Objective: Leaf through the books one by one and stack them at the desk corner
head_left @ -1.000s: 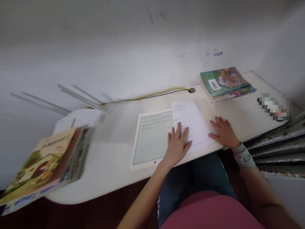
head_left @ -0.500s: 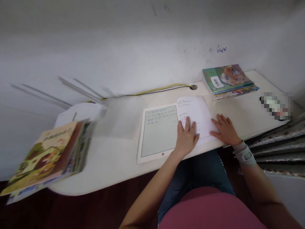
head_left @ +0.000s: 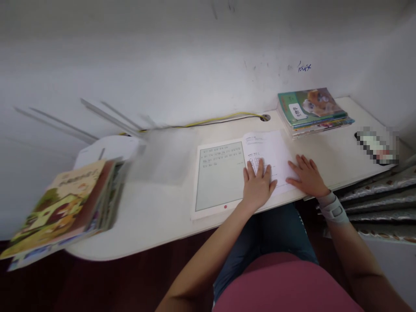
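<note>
An open book or booklet lies on the desk, its left page a grey-green framed panel [head_left: 219, 182] with a few lines of characters and a small red dot at the bottom. To its right is a white printed page [head_left: 269, 145]. My left hand [head_left: 259, 184] rests flat with fingers spread on the lower left of the white page, covering some of the print. My right hand [head_left: 307, 177] lies flat at that page's right edge, fingers apart, partly over the desk. A grey band [head_left: 334, 210] wraps my right wrist.
A stack of books [head_left: 313, 110] stands at the back right, near a blurred-out phone-like object [head_left: 375, 145]. Another pile of books [head_left: 61, 208] sits at the left end of the white desk [head_left: 146, 225]. A yellow and black cable [head_left: 208, 120] runs along the wall into a round hole.
My left hand has shifted slightly to the right over the white page, and more of the print shows above its fingers. The right hand stays nearly in place.
</note>
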{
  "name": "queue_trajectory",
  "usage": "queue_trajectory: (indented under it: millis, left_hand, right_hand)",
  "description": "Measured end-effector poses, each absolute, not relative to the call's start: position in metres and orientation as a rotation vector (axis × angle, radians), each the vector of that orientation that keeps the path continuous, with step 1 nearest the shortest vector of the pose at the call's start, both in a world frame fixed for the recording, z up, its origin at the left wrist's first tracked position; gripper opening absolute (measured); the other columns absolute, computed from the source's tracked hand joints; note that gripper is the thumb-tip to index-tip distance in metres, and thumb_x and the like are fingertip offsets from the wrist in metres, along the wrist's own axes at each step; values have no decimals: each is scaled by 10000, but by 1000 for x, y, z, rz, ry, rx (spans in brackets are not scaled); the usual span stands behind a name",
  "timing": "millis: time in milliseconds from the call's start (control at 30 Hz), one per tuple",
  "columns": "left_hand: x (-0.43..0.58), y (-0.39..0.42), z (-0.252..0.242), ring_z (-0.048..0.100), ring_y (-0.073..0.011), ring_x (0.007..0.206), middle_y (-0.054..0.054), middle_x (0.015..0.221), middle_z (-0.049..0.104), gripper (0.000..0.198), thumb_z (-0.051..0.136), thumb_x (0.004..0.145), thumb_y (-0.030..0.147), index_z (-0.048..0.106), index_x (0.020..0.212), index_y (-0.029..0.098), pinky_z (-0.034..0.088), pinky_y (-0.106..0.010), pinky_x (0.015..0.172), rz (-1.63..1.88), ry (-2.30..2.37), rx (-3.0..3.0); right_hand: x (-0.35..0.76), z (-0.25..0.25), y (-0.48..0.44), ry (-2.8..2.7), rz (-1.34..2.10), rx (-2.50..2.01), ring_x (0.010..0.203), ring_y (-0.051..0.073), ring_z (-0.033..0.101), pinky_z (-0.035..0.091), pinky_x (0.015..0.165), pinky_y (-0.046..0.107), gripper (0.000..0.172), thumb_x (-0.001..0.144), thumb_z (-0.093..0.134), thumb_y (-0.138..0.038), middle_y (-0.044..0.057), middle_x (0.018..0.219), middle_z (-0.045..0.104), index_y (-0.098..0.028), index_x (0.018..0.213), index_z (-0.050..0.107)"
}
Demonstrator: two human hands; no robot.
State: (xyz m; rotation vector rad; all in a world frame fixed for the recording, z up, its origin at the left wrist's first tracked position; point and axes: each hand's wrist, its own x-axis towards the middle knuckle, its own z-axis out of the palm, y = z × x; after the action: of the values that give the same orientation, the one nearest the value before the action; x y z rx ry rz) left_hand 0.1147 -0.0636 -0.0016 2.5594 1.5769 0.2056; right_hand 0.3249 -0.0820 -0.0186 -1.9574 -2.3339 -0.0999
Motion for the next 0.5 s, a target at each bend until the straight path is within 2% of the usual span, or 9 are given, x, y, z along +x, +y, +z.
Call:
queue_trajectory:
  millis: [100,200,267,400,500]
  left_hand:
    - [112,-58,0,61,-426,1440,-150,1576,199,644,414,921,505,335,1471,178,183,-637,1115,244,1492,2520]
    - [85,-42,4,119,-313,1460,-155,1579,184,667,356,942,520,230,1503,183,253,-524,1132,401,1388,2446]
    - [51,-30,5,141,-280,1460,-160,1575,196,641,318,956,507,244,1495,167,260,-483,1138,510,1487,2396]
    - [-25,-24,-3,214,-342,1432,-264,1512,286,685,320,947,517,332,1434,36,276,-522,1117,426,1848,2307]
    - [-59,-39,-13,268,-366,1409,-288,1479,330,705,288,946,528,352,1414,4,297,-555,1093,347,1989,2285]
  right_hand:
    - [324,-18,-82,-2334,-121,-1958,1390,341,309,254,1086,518,644,900,419,-588,189,1506,357,-198,1412,446]
    - [328,-20,-83,-2334,-134,-1958,1382,338,327,274,1079,514,624,904,419,-573,186,1497,376,-198,1401,460]
    - [333,-23,-83,-2336,-141,-1949,1376,333,338,288,1074,509,608,905,428,-556,177,1494,385,-201,1397,465]
    - [326,-15,-84,-2301,-223,-1923,1384,350,317,282,1074,534,573,906,446,-503,183,1524,327,-168,1369,495]
    - [293,2,-87,-2372,-291,-1778,1394,311,312,220,1109,538,478,948,373,-351,183,1513,348,-137,1355,501]
